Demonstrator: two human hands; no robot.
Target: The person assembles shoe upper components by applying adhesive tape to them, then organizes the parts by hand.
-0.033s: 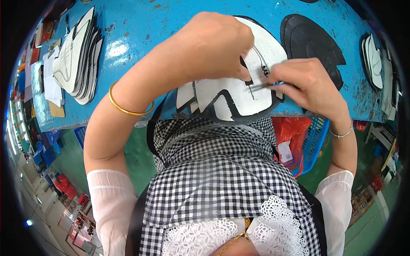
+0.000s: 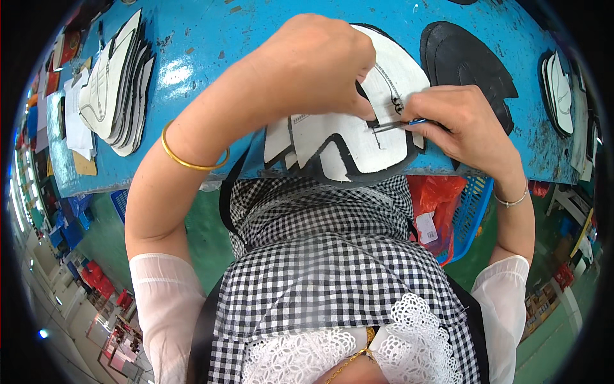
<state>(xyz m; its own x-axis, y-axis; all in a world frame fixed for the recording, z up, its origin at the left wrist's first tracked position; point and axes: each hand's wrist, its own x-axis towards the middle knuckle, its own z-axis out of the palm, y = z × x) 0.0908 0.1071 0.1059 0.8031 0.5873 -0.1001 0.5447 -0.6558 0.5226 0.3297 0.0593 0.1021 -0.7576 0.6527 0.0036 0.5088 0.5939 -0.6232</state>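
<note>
White shoe-upper pieces (image 2: 384, 157) with dark edging and black stitched lines lie overlapping on the blue table (image 2: 236, 25), close to its front edge. Bent in from the left, my left hand (image 2: 323, 64) rests over them; its thumb and fingers pinch a small black edge of the top piece. My right hand (image 2: 460, 121) is closed on small scissors (image 2: 391, 126) with a blue part near the fingers. Their thin blades point left, by the black edge at my left thumb. Dark loose thread curls (image 2: 398, 105) lie just above the blades. My left palm hides part of the white piece.
A stack of white upper pieces (image 2: 118, 89) stands at the left of the table. Black pieces (image 2: 470, 64) lie just right of the work, and more white pieces (image 2: 558, 96) at the far right. Below the edge is a blue basket (image 2: 472, 217) with a red bag (image 2: 438, 192).
The scissors have shifted slightly, their blades now showing sharper beside the black edge. My left hand has moved a little to the left. The white pieces stay in place.
</note>
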